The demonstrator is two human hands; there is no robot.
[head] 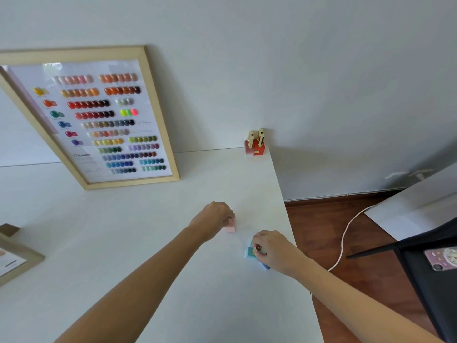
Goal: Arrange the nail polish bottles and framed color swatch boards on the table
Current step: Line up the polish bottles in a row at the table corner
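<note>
My left hand (214, 217) is closed over a pale pink nail polish bottle (231, 226) standing on the white table (138, 243). To its right, my right hand (274, 251) grips a cluster of teal and blue bottles (250, 253) near the table's right edge; my fingers hide part of them. Two red bottles with gold caps (256, 144) stand at the far right corner against the wall. A large wood-framed color swatch board (103, 120) leans on the wall at the back left. Another framed board (14, 258) pokes in at the left edge.
The table's right edge runs close to my right hand, with wooden floor (333, 231) below. A white cable (345, 241) trails over the floor. A black chair (425, 273) with a phone (441, 257) on it stands at the right.
</note>
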